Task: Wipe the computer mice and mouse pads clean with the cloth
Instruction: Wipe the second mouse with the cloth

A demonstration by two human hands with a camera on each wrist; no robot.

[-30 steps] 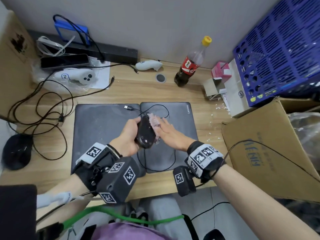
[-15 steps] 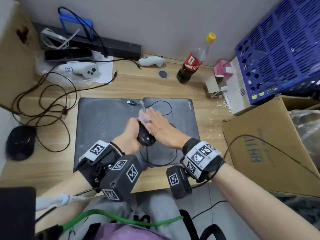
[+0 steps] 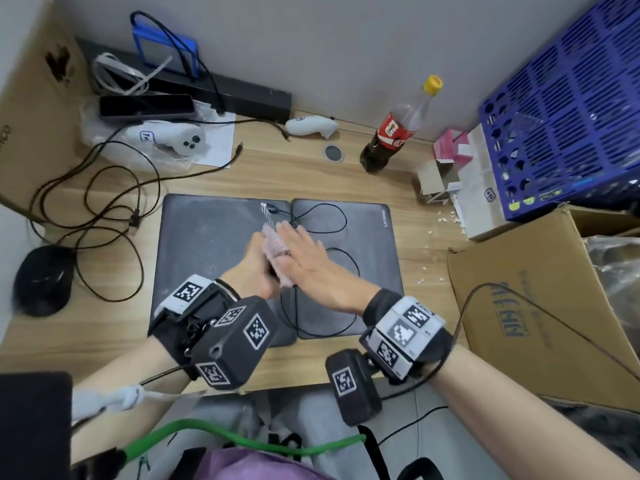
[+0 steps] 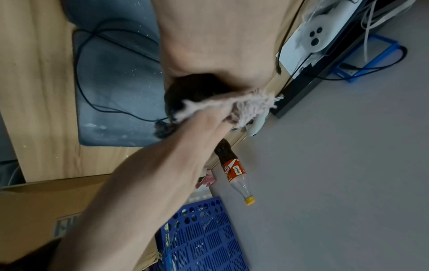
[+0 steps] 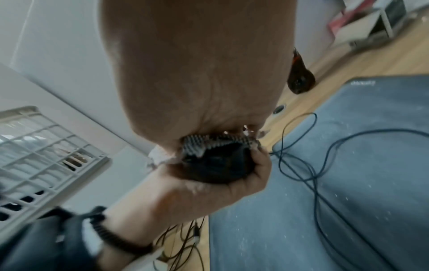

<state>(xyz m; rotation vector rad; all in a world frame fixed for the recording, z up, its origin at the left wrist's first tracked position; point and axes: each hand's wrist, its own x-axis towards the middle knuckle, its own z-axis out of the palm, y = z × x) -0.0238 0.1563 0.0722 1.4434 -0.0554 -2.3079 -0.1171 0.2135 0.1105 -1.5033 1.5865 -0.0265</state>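
Observation:
My left hand [image 3: 254, 268] grips a black wired mouse [image 4: 197, 88] and holds it up over two dark grey mouse pads, the left pad [image 3: 201, 244] and the right pad [image 3: 367, 244]. My right hand [image 3: 311, 261] lies flat on the mouse with straight fingers and presses a pink fluffy cloth [image 3: 275, 247] against its top. In the head view the cloth and hand hide nearly all of the mouse. The right wrist view shows the mouse [image 5: 218, 165] cupped in the left palm under the cloth [image 5: 202, 144]. A second black mouse [image 3: 43, 280] rests at the table's left edge.
The mouse's cable [image 3: 332, 216] loops over the right pad. Tangled cables [image 3: 104, 209] lie at the left, white controllers [image 3: 169, 140] behind. A cola bottle [image 3: 394, 133] stands at the back. A cardboard box [image 3: 536, 323] and a blue crate [image 3: 561, 109] crowd the right side.
My right hand has slid the cloth from the mouse's right side over its top, so the mouse is now almost covered. Both hands have drifted slightly away from me.

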